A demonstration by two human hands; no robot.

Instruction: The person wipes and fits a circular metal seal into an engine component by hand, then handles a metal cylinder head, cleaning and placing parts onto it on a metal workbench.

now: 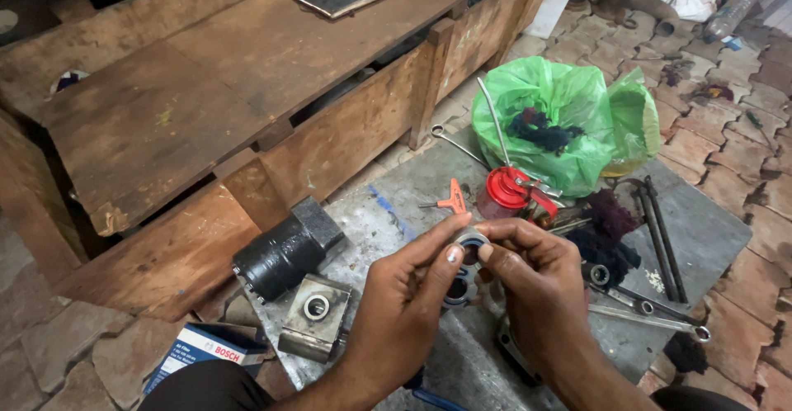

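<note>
My left hand (410, 299) and my right hand (536, 283) meet over a grey metal sheet (396, 192) on the floor. Together they pinch a small metal ring (472, 240) with a dark centre, thumbs and forefingers around its rim. Just below it, partly behind my fingers, lies another round dark part (459, 292). To the left of my hands sit a black cylindrical housing (285, 250) and a square metal block with a round bore (316, 314).
A red oil can with a long spout (505, 190) and an orange-handled key (450, 199) lie beyond my hands. A green plastic bag (569, 118) holds dark rags. Wrenches (652, 312) and rods (660, 238) lie right. A wooden crate (247, 73) stands left; a small box (206, 351) below.
</note>
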